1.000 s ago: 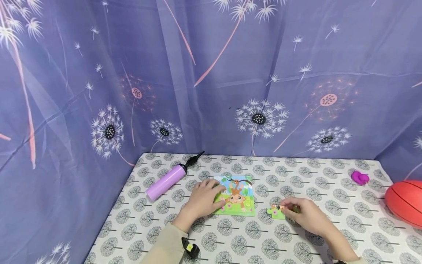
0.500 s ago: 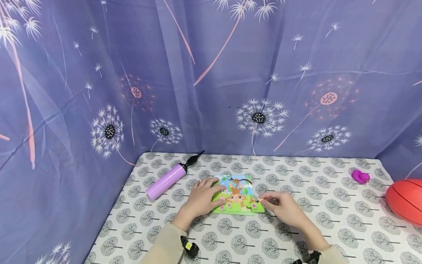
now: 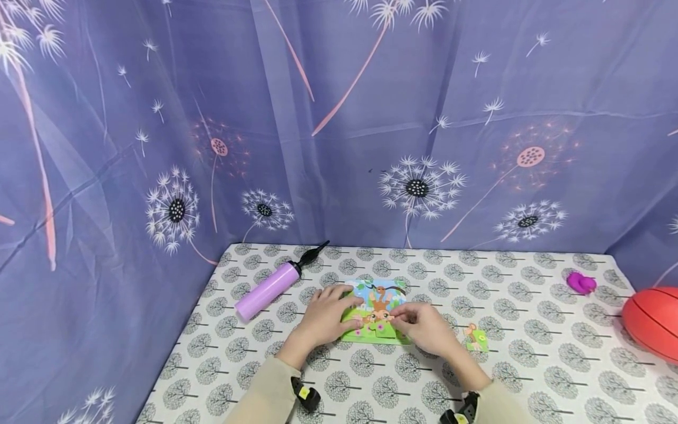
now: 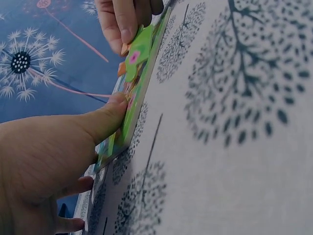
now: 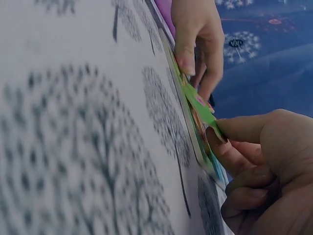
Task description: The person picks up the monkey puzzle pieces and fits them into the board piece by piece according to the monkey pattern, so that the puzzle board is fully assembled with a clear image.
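A square jigsaw puzzle [image 3: 360, 340] with a monkey picture lies on the table. My left hand [image 3: 324, 318] rests on its left side, thumb [image 4: 110, 111] pressing the face and the other fingers spread along the edge. My right hand [image 3: 425, 327] pinches a green puzzle piece with a pink flower [image 4: 140, 51] between thumb and index finger. That piece is tilted and overlaps the lower part of the monkey picture. Another loose piece [image 3: 479, 340], green and brown, lies on the cloth to the right of my right hand.
At the left lies a purple hand pump [image 3: 267, 291] with a black nozzle. A small purple toy duck [image 3: 581, 283] and a red ball with black lines [image 3: 654, 318] are at the right. The tree-patterned tablecloth [image 3: 529, 365] meets a blue dandelion curtain [image 3: 339, 176] behind.
My right hand has carried the flower piece leftward from the cloth onto the puzzle, uncovering the other loose piece. My left hand has stayed on the puzzle's left side.
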Demonstrator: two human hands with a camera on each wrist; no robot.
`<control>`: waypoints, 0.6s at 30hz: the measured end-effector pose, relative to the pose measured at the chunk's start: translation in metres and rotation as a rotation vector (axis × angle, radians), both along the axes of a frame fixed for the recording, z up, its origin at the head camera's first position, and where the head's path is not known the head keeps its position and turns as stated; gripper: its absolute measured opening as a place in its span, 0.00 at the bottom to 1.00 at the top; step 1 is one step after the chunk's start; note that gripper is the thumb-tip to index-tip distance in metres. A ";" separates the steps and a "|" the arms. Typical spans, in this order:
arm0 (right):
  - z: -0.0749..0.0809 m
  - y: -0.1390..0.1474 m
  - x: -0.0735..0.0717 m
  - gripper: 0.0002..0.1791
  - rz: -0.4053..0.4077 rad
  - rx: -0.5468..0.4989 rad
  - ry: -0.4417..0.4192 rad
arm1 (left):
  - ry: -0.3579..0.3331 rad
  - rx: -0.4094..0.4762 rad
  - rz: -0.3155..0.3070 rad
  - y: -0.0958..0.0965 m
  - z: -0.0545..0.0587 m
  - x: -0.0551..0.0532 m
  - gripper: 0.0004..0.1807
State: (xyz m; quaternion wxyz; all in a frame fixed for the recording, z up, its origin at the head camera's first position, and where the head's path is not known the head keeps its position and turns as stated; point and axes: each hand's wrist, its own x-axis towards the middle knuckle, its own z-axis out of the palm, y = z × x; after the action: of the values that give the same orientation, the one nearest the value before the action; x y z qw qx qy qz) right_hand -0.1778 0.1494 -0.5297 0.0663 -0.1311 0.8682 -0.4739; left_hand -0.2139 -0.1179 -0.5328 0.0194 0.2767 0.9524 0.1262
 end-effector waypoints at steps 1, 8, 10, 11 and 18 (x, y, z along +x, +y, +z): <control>0.001 -0.003 0.000 0.08 -0.006 0.003 -0.006 | 0.003 0.000 -0.002 0.000 0.000 0.000 0.32; 0.003 -0.017 0.001 0.10 -0.038 -0.013 -0.011 | 0.020 -0.005 -0.012 0.001 -0.001 -0.002 0.32; 0.002 -0.020 0.002 0.10 -0.052 -0.002 -0.018 | 0.016 -0.005 -0.011 0.001 0.000 -0.001 0.32; 0.002 -0.022 0.002 0.09 -0.058 0.005 -0.021 | 0.015 -0.005 -0.010 0.001 0.000 -0.001 0.32; -0.001 -0.027 0.001 0.07 -0.101 0.039 -0.047 | 0.010 -0.001 -0.007 0.001 0.001 -0.001 0.31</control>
State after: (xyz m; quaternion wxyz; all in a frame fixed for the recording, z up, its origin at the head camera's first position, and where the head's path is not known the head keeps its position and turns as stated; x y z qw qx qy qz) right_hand -0.1772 0.1223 -0.5308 0.0653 -0.0747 0.8811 -0.4624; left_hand -0.2154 -0.1172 -0.5321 0.0153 0.2808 0.9516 0.1242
